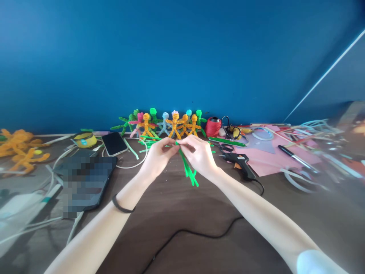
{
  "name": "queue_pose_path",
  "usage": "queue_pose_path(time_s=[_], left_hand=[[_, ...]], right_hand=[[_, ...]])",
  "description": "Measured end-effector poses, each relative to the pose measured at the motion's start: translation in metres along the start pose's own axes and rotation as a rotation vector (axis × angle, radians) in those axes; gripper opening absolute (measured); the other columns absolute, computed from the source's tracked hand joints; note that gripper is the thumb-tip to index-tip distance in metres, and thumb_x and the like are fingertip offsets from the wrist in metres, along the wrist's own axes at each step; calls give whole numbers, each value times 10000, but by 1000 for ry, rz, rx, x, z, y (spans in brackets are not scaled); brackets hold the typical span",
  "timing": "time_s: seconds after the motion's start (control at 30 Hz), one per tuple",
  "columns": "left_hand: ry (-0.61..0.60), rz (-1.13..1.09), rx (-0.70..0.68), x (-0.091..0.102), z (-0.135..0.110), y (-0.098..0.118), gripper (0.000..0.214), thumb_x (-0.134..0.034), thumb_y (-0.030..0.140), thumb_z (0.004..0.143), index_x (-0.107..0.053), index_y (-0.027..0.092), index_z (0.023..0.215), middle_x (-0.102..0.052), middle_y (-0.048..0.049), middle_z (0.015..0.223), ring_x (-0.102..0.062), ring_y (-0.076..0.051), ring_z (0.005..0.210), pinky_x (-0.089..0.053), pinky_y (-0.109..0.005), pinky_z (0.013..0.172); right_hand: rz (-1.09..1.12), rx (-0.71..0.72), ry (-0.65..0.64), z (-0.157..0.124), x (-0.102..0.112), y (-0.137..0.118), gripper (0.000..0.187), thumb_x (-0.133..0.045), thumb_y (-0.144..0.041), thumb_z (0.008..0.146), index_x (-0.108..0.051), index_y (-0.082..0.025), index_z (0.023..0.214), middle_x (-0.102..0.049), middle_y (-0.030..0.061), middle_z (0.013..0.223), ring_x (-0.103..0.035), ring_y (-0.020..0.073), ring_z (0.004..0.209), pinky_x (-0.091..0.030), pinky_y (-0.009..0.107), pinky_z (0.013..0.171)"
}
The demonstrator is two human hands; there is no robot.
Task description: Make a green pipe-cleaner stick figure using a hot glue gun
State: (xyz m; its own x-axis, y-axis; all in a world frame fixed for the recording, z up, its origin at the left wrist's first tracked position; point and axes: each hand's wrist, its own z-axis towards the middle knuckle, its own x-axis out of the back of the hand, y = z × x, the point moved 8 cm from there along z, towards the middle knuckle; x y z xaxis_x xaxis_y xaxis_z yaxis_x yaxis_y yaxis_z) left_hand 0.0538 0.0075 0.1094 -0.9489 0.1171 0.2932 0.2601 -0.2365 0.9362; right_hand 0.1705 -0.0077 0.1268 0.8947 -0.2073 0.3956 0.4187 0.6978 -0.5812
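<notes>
My left hand point(159, 154) and my right hand point(199, 154) meet above the brown table point(176, 213), both pinched on the top end of a bunch of green pipe cleaners point(188, 169). The green strands hang down and to the right below my right hand. More loose green pipe cleaners point(148, 140) lie on the table just behind my hands. A row of small pipe-cleaner figures point(171, 123) in orange, green, pink and light blue stands against the blue wall.
A black glue gun point(241, 161) with its cord lies right of my hands, beside pink paper point(270, 154), a black marker point(293, 156), scissors point(225, 146) and red thread spool point(213, 126). Two phones point(114, 143) and white cables lie left. Orange figures point(19, 146) sit far left.
</notes>
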Motion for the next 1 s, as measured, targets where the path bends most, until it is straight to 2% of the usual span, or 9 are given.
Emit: queue_pose_path(time_s=[0.1,0.3,0.43,0.6,0.77,1.0], left_hand=[[22,41,-12,2,0,-1,295,-626,390,704,-655,148,871,-684,-46,809,-634,-204,792,-477,-317,757],[-4,-134,43,-1,2,-8,357,-662,411,676,-684,138,906,-694,-48,804,-632,-194,775,-487,-316,781],[24,-53,49,2,1,-8,354,-646,411,685,-692,140,907,-653,-30,726,-574,-160,693,-471,-273,660],[32,103,23,5,1,-3,304,-579,386,734,-691,151,893,-566,0,602,-468,-123,559,-360,-241,512],[-1,168,-3,3,2,0,257,-555,344,741,-686,163,866,-631,-16,693,-524,-150,634,-373,-251,552],[-23,117,-20,2,1,4,262,-534,309,741,-680,160,899,-649,-23,722,-575,-182,742,-413,-268,630]], right_hand=[[11,-11,2,0,0,1,110,-528,-167,807,-635,-195,813,-602,32,776,-562,141,701,-450,258,596],[30,16,-12,1,-2,1,116,-522,-124,793,-615,-180,834,-578,28,776,-551,128,683,-445,244,598],[17,49,-17,1,-2,-1,123,-521,-103,789,-606,-177,838,-575,25,765,-556,133,695,-451,252,630],[-28,62,-39,1,-3,-2,159,-507,-108,805,-607,-204,884,-578,24,783,-561,140,716,-450,256,636],[-38,85,-48,1,-3,-5,174,-498,-110,816,-621,-212,884,-576,29,784,-565,141,725,-451,254,645],[-4,69,-41,2,-2,-4,129,-507,-148,819,-623,-202,837,-577,29,769,-557,143,704,-450,270,640]])
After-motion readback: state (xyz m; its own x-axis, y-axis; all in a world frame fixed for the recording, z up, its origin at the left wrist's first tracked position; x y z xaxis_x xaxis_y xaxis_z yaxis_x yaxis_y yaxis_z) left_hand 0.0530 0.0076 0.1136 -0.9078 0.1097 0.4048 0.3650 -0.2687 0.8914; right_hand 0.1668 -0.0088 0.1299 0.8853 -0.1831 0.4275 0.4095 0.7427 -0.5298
